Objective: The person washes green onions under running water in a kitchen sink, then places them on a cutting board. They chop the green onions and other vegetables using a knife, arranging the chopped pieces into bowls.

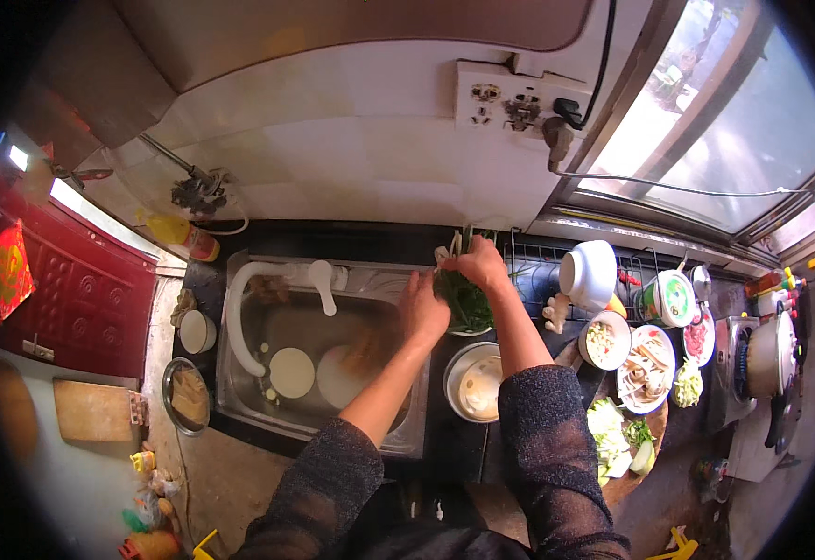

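Note:
Dark leafy greens (469,308) with pale stalks lie in a white-rimmed container just right of the sink (418,413). My right hand (481,266) grips them from above, its fingers partly hidden among the stalks. At their left side is my left hand (425,308), close against the leaves; its fingertips are hidden, so its grip is unclear. In front of the greens stands a round metal bowl (451,385) with a pale vessel or strainer inside. The sink holds water and two pale round things, one of them a white disc (292,373), under a white faucet (321,283).
Right of me are a wire rack (523,269), a white bowl (593,273), ginger (556,313), a plate of sliced food (645,371) and a round cutting board (652,423) with chopped vegetables. A pot (771,357) stands on the stove. Left are a small cup (197,331) and a steel basin (187,395).

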A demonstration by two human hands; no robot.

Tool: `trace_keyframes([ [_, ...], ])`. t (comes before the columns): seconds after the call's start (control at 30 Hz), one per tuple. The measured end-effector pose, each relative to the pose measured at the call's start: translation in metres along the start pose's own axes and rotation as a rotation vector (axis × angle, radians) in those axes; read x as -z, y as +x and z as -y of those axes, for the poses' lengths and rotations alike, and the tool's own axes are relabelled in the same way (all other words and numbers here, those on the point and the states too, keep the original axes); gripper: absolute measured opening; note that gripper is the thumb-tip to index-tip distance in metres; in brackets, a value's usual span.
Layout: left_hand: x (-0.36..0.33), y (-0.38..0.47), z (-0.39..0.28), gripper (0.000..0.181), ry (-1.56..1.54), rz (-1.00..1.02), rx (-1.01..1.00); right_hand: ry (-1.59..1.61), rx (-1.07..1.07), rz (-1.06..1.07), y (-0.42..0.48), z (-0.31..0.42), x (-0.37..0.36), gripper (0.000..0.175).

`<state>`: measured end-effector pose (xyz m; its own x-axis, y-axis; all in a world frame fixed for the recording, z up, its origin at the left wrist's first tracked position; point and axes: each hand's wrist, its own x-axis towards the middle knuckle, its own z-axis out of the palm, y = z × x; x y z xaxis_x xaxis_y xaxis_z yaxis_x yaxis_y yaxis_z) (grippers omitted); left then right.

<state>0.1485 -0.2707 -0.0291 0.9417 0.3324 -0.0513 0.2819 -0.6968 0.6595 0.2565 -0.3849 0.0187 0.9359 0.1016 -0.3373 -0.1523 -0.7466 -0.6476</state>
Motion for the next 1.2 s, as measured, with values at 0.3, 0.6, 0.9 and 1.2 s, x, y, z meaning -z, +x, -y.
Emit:
trace_keyframes([
  [0.3, -0.016, 0.0, 0.022, 0.057, -0.137, 0.025, -0.303, 0.022, -0.002, -0.033, -0.002, -0.016, -0.003, 0.055],
  [0.6, 0.036, 0.001, 0.026, 0.078, -0.632, 0.137, -0.284, 0.306, 0.379, -0.06, -0.042, -0.024, 0.03, 0.033],
  [0.9, 0.003, 0.024, -0.003, 0.052, -0.737, 0.041, -0.447, 0.488, 0.425, 0.087, -0.095, 0.025, 0.059, 0.04],
  [1.2, 0.048, 0.021, -0.018, 0.027, -0.742, 0.228, -0.347, 0.489, 0.571, -0.024, -0.104, -0.024, 0.071, 0.083],
])
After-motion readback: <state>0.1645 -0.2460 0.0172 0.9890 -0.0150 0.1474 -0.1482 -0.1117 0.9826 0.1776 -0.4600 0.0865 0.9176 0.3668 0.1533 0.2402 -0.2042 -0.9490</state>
